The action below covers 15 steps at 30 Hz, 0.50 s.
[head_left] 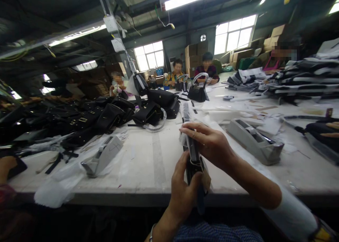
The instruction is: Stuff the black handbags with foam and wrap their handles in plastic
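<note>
In front of me, over the table's near edge, I hold a narrow black piece [195,154], which looks like a folded bag strap, partly wrapped in clear plastic. My left hand [182,189] grips its lower part, thumb on the near side. Higher up, the fingers of my right hand [212,139] close over the plastic-covered part. A thin string loops around the piece, and a brown paper tag [206,180] hangs beside my left thumb. The far side of the piece is hidden by my fingers. Clear film [186,109] sticks up beyond it.
Grey tape dispensers stand left [104,155] and right [255,141] on the white table [143,164]. Black handbags [87,116] are heaped at left, and stacked pieces [307,79] at right. Plastic sheeting [62,187] hangs over the front edge. Several co-workers sit around the table.
</note>
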Each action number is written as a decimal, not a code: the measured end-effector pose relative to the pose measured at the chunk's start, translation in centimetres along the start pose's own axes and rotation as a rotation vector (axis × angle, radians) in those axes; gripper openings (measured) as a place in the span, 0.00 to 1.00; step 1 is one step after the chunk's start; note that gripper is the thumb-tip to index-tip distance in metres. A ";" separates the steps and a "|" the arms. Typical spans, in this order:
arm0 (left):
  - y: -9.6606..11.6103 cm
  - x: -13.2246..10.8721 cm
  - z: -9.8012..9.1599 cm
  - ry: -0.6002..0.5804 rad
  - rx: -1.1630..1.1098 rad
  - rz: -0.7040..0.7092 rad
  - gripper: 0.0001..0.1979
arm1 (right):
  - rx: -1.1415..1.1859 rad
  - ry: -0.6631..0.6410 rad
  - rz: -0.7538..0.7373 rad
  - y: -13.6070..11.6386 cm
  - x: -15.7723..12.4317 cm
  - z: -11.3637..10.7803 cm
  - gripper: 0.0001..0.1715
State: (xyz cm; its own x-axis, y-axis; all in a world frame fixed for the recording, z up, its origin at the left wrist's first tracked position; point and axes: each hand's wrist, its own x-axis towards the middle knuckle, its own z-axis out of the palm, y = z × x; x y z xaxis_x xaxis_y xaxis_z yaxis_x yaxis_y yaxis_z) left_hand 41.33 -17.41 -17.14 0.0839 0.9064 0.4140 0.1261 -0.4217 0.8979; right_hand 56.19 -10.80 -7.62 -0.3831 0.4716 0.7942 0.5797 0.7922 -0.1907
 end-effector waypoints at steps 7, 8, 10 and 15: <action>-0.2 0.6 -0.4 -0.018 0.009 0.009 0.24 | 0.098 0.159 0.362 -2.4 -6.4 -1.0 0.14; -0.2 0.6 -0.5 -0.024 0.014 0.012 0.24 | 0.104 0.126 0.391 -2.7 -7.5 -0.7 0.11; -0.1 0.5 -0.7 -0.041 0.023 0.032 0.23 | 0.122 0.059 0.417 -3.1 -9.1 0.2 0.10; 0.6 0.7 -1.3 -0.117 0.023 0.061 0.22 | 0.269 0.015 0.436 -3.4 -8.9 1.1 0.03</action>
State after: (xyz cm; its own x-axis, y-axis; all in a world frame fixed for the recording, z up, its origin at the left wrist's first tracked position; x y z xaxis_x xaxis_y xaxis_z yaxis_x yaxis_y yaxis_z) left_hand 40.20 -16.95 -16.12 0.2064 0.8707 0.4464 0.1393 -0.4777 0.8674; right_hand 56.89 -17.25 -14.69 -0.1356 0.7763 0.6156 0.4773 0.5956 -0.6461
